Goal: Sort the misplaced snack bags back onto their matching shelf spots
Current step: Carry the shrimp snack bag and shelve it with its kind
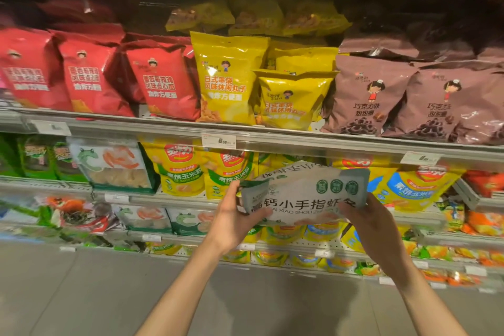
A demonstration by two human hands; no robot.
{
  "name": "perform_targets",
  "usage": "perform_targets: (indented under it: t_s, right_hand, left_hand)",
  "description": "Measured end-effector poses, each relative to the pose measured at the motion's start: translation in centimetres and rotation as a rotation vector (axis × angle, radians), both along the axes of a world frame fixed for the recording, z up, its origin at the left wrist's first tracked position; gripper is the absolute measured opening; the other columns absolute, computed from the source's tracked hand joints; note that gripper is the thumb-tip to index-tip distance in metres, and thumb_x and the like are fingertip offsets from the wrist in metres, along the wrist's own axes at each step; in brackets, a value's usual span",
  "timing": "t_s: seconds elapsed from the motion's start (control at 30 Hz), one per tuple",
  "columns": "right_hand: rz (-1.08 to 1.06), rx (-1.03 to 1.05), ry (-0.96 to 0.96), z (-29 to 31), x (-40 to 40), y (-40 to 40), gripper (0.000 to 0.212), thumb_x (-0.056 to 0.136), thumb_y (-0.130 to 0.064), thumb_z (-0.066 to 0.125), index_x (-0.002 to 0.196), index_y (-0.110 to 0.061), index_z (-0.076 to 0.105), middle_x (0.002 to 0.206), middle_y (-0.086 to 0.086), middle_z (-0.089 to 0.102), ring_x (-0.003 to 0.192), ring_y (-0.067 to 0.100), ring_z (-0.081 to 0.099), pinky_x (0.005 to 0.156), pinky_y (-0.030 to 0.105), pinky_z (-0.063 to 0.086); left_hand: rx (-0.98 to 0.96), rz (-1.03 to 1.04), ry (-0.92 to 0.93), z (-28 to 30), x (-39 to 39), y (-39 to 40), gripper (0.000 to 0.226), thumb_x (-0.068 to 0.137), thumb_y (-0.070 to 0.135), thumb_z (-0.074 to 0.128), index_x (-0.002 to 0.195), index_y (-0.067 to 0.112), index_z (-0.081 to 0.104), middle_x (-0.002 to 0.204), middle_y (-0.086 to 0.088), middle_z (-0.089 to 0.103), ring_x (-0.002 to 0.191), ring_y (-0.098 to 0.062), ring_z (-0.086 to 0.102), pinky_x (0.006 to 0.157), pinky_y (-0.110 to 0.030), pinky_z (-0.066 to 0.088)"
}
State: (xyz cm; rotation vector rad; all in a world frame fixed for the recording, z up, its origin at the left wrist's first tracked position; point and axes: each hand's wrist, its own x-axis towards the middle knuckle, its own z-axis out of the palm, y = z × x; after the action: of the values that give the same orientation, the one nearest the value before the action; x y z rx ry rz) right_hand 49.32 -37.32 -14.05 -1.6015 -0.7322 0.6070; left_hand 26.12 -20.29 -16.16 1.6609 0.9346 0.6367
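Observation:
A pale grey-green snack bag (305, 194) with dark lettering is held up in front of the shelves. My left hand (237, 219) grips its left edge, thumb on the front. My right hand (366, 224) holds its lower right corner, fingers curled behind it. The bag hangs before a row of yellow corn snack bags (182, 169). White bags with a frog and a shrimp picture (114, 163) stand to the left on the same shelf, and more of them (144, 217) lie one shelf lower.
The upper shelf holds red bags (161, 82), yellow bags (229, 76) and brown chocolate ring bags (368, 95). A price rail (300, 142) runs under them. Green bags (38, 158) stand far left, orange bags (482, 221) far right. Grey floor (81, 294) lies below.

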Motion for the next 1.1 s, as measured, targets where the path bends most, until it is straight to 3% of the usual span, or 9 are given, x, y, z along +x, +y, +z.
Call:
perform_targets:
  t_s: [0.17,0.27,0.33,0.4,0.53,0.73,0.87,1.0,1.1]
  right_hand:
    - [0.03,-0.035,-0.001,-0.6,-1.2,-0.6,0.023,0.095,0.001,0.062,0.112,-0.014,0.064,0.104,-0.005,0.073,0.086,-0.006,0.071,0.065,0.007,0.052]
    - [0.053,-0.08,-0.047,-1.0,-2.1,-0.7,0.021,0.095,-0.008,0.065,0.109,-0.023,0.065,0.103,-0.009,0.075,0.086,-0.008,0.07,0.077,0.022,0.057]
    - [0.067,-0.116,-0.055,-1.6,-2.8,-0.7,0.02,0.094,-0.011,0.067,0.107,-0.026,0.065,0.095,-0.016,0.077,0.089,-0.007,0.07,0.081,0.025,0.055]
    - [0.068,-0.127,-0.026,-2.0,-3.6,-0.7,0.017,0.094,-0.008,0.066,0.104,-0.022,0.065,0.089,-0.017,0.078,0.088,-0.006,0.071,0.073,0.013,0.054]
    - [0.087,-0.142,-0.032,-1.8,-5.4,0.3,0.011,0.095,-0.01,0.066,0.105,-0.013,0.064,0.095,-0.009,0.076,0.082,-0.007,0.072,0.07,0.013,0.056]
    - [0.076,-0.15,0.005,-1.2,-8.6,3.3,0.01,0.096,-0.011,0.065,0.106,-0.01,0.062,0.097,-0.007,0.077,0.081,-0.003,0.074,0.063,0.014,0.056]
    - [0.046,-0.176,-0.027,-0.5,-12.3,6.8,0.005,0.096,-0.009,0.064,0.095,-0.006,0.061,0.09,-0.001,0.076,0.067,-0.004,0.071,0.057,0.015,0.054]
    - [0.057,-0.151,0.043,-0.3,-17.5,11.8,0.021,0.098,0.002,0.057,0.079,-0.007,0.051,0.066,-0.007,0.071,0.055,-0.002,0.062,0.057,0.014,0.048]
    - [0.062,-0.113,0.094,-0.3,-20.9,15.7,0.033,0.098,-0.013,0.063,0.081,0.002,0.04,0.072,0.007,0.053,0.062,0.015,0.051,0.057,0.022,0.044]
  left_hand:
    - [-0.067,0.022,0.061,0.9,-1.7,-2.7,0.061,0.07,0.032,0.092,0.116,0.045,0.053,0.101,0.016,0.074,0.09,0.001,0.07,0.075,-0.022,0.059]
    - [-0.04,0.077,0.15,0.6,-2.9,-3.6,0.061,0.06,0.052,0.09,0.109,0.053,0.053,0.101,0.019,0.073,0.111,-0.015,0.063,0.092,-0.041,0.056]
    - [-0.016,0.077,0.166,0.4,-3.9,-4.0,0.06,0.058,0.056,0.088,0.108,0.052,0.054,0.105,0.015,0.073,0.111,-0.015,0.063,0.091,-0.044,0.056]
    - [-0.009,0.093,0.166,0.6,-4.9,-4.4,0.059,0.061,0.051,0.089,0.11,0.047,0.057,0.108,0.012,0.073,0.101,-0.009,0.068,0.086,-0.04,0.059]
    - [-0.025,0.11,0.17,1.2,-6.8,-3.8,0.058,0.067,0.039,0.091,0.115,0.037,0.057,0.101,0.016,0.075,0.092,0.0,0.069,0.078,-0.026,0.059]
    - [-0.056,0.09,0.124,1.2,-9.8,-0.1,0.058,0.068,0.029,0.093,0.115,0.035,0.06,0.096,0.022,0.076,0.088,0.0,0.072,0.072,-0.02,0.058]
    - [-0.07,0.071,0.095,1.4,-13.1,4.2,0.058,0.067,0.026,0.094,0.115,0.034,0.062,0.097,0.01,0.076,0.088,-0.004,0.072,0.067,-0.023,0.06]
    - [-0.065,0.065,0.071,1.8,-18.0,9.3,0.055,0.071,0.017,0.091,0.114,0.031,0.059,0.099,0.007,0.072,0.09,-0.008,0.069,0.06,-0.018,0.058]
    - [-0.064,0.069,0.073,1.8,-21.9,13.2,0.063,0.067,0.029,0.094,0.119,0.029,0.06,0.1,0.01,0.075,0.089,-0.002,0.071,0.072,-0.027,0.062]
